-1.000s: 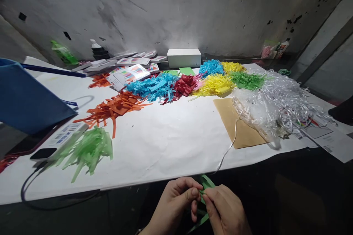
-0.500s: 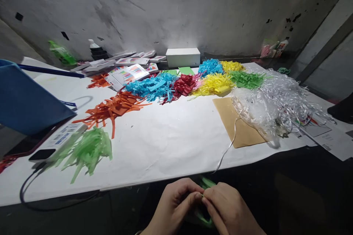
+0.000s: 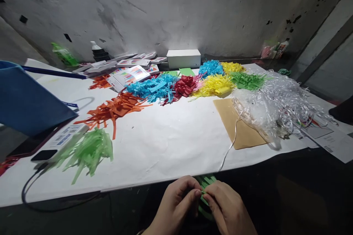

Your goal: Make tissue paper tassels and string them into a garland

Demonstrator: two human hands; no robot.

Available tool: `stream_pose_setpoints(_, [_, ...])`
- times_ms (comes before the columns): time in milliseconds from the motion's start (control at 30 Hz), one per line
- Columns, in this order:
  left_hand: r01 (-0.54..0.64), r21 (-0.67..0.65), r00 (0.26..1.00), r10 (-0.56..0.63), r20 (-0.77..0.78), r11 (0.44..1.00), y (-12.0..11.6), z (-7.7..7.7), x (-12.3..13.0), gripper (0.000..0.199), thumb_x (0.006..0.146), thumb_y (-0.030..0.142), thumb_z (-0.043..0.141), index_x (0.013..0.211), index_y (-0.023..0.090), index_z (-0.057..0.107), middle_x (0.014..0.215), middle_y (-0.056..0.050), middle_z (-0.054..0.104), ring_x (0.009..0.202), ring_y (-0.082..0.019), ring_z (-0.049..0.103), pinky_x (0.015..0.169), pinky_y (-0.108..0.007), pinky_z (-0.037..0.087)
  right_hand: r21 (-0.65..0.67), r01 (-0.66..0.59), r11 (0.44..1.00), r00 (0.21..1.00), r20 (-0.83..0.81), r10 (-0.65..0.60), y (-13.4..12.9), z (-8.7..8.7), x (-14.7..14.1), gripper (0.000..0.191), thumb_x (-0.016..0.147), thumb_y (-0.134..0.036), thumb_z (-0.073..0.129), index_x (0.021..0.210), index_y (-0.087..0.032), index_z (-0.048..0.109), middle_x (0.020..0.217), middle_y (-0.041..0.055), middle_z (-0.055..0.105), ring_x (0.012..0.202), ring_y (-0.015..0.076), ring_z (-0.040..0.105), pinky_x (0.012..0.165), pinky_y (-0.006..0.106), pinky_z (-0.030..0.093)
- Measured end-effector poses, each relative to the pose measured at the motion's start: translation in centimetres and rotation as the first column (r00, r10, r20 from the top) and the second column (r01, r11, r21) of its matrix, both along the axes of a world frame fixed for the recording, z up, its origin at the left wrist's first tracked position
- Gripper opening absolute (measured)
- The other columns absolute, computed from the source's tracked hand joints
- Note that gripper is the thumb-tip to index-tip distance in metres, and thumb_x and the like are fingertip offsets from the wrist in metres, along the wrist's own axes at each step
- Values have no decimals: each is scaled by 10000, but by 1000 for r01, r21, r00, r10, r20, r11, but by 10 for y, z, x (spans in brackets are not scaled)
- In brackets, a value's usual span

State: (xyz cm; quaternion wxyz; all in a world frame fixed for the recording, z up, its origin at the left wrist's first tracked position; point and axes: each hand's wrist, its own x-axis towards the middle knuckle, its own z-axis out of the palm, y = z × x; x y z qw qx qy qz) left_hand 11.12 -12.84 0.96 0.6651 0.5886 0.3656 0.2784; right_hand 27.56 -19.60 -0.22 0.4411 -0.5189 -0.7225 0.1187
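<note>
Just below the table's front edge, my left hand [image 3: 182, 200] and my right hand [image 3: 224, 202] meet fingertip to fingertip. Both pinch a green paper tassel [image 3: 205, 180], its cut strips showing behind and below the fingers. The pinched part is mostly covered by thumbs and fingertips. A light green pile of tissue strips [image 3: 92, 150] lies at the left of the table, and an orange fringed pile [image 3: 117, 108] sits beyond it. One white ribbon [image 3: 230, 147] trails over the table edge close to my right hand.
White paper covers the table [image 3: 165, 143]. Blue, red, yellow and green fringe piles [image 3: 216, 84] line the back before a white box [image 3: 184, 59]. At right, a clear ribbon heap [image 3: 281, 99] overlaps a brown envelope [image 3: 238, 128]. A blue bag [image 3: 30, 99] and a cabled power bank [image 3: 45, 154] are at left.
Both hands stay at the same spot with small finger movements. More of the green strips shows between and behind them. The camera view has shifted slightly.
</note>
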Motion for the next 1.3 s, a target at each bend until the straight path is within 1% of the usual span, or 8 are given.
stream_pose_setpoints(167, [20,189,999,-28,41,982,1,-8,-4,178,891,356,664,943,190,699,834,-45,671,694,-151,619,617,-222,491,-275,-64,959,971,-240,-4,-7,0,0,223,1020,-260,424,863,-215,577,783,4,611,708,124,585,649,214,433])
stream_pose_setpoints(267, [97,418,993,-116,21,903,5,-8,-8,114,920,247,621,953,208,723,873,-60,675,786,-162,640,690,-223,497,-489,-161,857,893,-443,-84,-7,2,2,346,994,-436,470,773,-196,585,700,-4,560,629,113,527,511,196,359])
stream_pose_setpoints(400, [140,486,989,-145,-27,862,9,-3,-11,121,940,219,591,902,202,705,816,-48,668,755,-148,636,689,-213,487,-601,-317,734,786,-600,-152,-6,3,0,443,932,-578,530,769,-173,606,619,-23,506,559,94,457,459,183,300])
stream_pose_setpoints(700, [87,285,994,-101,34,955,1,-13,-6,183,943,314,593,841,180,664,775,-16,620,608,-106,588,583,-193,469,-226,33,974,976,-202,-80,-14,-7,-4,182,979,-248,493,828,-223,592,749,-1,624,685,126,583,625,204,440])
stream_pose_setpoints(800, [89,184,995,-96,31,979,-1,-14,-5,166,910,304,629,825,170,679,778,-17,622,592,-105,585,566,-194,466,-249,-14,968,973,-227,-45,-15,-8,-3,195,988,-256,493,819,-227,586,739,-7,631,657,121,599,598,194,448])
stream_pose_setpoints(967, [72,166,997,-72,-7,983,0,-9,-6,113,855,241,669,780,166,709,734,-18,640,627,-118,581,588,-193,462,-183,100,978,958,-247,-144,-15,-13,-7,176,981,-251,523,832,-234,614,732,-9,641,673,132,608,615,206,451])
stream_pose_setpoints(1133, [56,183,998,-53,-22,982,0,-10,-6,110,865,253,661,819,171,719,752,-24,657,611,-117,595,577,-195,473,-227,6,974,943,-323,-81,-15,-18,-5,143,981,-309,526,924,-264,649,812,-16,687,709,131,651,650,200,476])
stream_pose_setpoints(1300, [60,185,996,-46,-77,981,-1,-7,-6,74,822,203,671,860,176,729,770,-35,705,640,-133,619,598,-204,491,-194,76,978,962,-243,-123,-17,-17,-6,204,992,-255,481,827,-235,599,748,-11,650,688,126,628,628,200,452])
